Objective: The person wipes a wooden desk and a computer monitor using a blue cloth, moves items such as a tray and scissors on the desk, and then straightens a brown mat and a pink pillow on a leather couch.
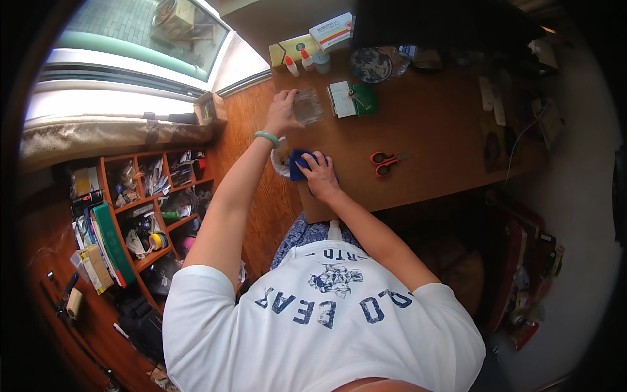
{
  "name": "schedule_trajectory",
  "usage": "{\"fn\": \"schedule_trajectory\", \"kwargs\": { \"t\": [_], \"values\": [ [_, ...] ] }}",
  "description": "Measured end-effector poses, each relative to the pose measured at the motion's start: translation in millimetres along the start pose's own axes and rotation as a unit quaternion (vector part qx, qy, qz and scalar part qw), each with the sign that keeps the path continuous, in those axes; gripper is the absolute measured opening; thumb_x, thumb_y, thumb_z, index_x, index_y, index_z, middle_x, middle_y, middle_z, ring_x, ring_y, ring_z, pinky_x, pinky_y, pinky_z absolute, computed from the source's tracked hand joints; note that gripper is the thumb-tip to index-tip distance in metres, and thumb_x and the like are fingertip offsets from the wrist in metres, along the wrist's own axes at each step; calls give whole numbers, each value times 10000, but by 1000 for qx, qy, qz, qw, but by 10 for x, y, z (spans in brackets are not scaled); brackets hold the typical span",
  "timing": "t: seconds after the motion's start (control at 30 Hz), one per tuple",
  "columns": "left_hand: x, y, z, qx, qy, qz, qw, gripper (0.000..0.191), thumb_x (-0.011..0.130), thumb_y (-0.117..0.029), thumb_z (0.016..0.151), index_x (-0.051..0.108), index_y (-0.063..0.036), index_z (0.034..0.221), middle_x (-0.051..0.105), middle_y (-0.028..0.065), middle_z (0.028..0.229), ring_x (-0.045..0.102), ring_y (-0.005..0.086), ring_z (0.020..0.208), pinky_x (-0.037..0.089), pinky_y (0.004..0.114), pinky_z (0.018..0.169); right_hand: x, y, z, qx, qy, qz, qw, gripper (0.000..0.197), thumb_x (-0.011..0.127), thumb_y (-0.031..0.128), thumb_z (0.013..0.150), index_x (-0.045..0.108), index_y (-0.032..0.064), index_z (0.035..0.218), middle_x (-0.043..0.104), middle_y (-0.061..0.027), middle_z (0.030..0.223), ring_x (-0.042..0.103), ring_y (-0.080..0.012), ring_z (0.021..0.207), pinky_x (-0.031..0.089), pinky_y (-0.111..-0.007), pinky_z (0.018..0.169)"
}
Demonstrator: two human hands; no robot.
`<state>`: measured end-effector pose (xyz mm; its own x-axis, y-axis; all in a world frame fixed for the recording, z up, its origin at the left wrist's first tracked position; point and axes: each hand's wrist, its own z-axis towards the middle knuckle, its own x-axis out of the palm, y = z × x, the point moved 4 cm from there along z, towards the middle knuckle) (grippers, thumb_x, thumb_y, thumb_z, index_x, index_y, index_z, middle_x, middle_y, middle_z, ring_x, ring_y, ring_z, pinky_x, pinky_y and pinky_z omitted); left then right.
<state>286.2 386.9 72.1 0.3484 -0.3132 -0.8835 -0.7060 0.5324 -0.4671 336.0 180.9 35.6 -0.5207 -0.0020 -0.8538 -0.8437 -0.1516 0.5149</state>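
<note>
At the left end of the wooden desk (pixel 416 132), my left hand (pixel 284 111) grips the near-left edge of a square clear glass dish (pixel 308 106), thumb and fingers spread along its side. My right hand (pixel 319 175) presses on a folded blue cloth (pixel 297 169) at the desk's left edge. Scissors with orange handles (pixel 387 162) lie on the desktop to the right of the cloth. Beyond the dish sit a white and green box (pixel 341 99) and a dark green one (pixel 365 99), with keys (pixel 358 98) on top.
Red-capped bottles (pixel 307 61), a yellow box (pixel 289 48), a white box (pixel 331 31) and a patterned round tin (pixel 371 64) stand at the far edge. A white-lined bin (pixel 280 159) sits beside the desk. Filled shelves (pixel 152 206) are at left.
</note>
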Motion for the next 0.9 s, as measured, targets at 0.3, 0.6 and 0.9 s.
{"fn": "schedule_trajectory", "kwargs": {
  "t": [0.3,0.6,0.9],
  "values": [
    [201,70,-10,32,-23,-14,999,935,842,-295,472,441,-44,1279,471,163,1246,429,342,1192,389,391,1000,34,-14,22,-11,6,7,1000,435,558,71,769,592,156,1194,411,-74,1298,332,-317,1225,298,-530,989],
    [-245,444,610,-131,-260,-215,932,530,781,-304,717,603,-12,1121,595,110,937,602,175,807,497,294,735,8,-22,33,-22,2,14,1000,454,581,38,741,597,148,1181,400,-74,1294,332,-317,1220,292,-523,987],
    [-160,705,894,-130,-244,-257,926,251,751,-182,768,687,17,907,670,76,811,642,127,698,521,236,645,-3,-24,41,-27,2,37,999,425,582,42,753,606,150,1164,388,-81,1301,323,-331,1222,282,-532,992]
  ]
}}
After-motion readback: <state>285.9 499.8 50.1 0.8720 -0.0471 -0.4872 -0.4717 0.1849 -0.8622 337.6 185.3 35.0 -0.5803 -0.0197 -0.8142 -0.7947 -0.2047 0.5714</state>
